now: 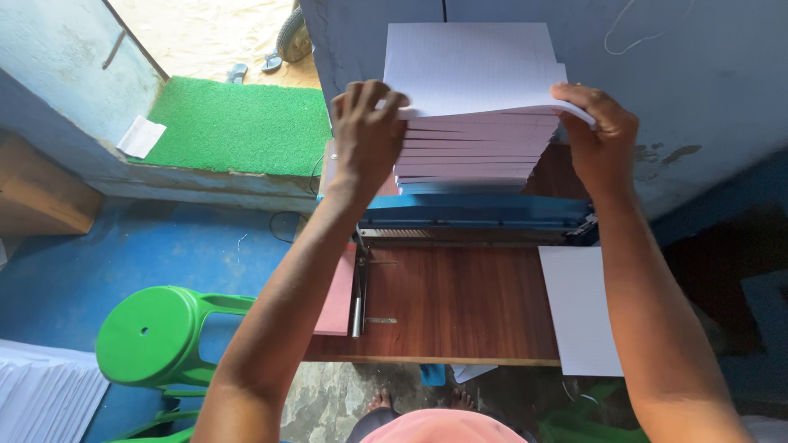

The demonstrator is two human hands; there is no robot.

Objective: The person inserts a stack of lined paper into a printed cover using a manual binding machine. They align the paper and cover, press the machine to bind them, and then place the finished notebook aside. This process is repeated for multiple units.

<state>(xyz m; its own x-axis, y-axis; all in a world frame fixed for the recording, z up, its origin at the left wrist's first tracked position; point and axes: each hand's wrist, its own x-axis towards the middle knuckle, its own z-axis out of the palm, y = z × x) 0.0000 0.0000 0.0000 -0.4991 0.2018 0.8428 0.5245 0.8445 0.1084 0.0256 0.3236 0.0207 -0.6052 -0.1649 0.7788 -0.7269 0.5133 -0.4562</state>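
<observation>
A tall stack of white ruled paper (472, 139) stands at the far end of a brown wooden table (460, 303), behind a blue metal bar (476, 209). My left hand (367, 135) grips the stack's left side near the top. My right hand (603, 135) grips the right side, fingers curled over the top bundle of sheets (468, 66), which is lifted and tilted up off the rest of the stack.
A loose white sheet (579, 308) lies at the table's right edge. A pink board (338, 295) and metal lever (358, 299) sit at its left. A green plastic stool (156, 332), another paper pile (45, 398) and a green mat (238, 123) lie to the left.
</observation>
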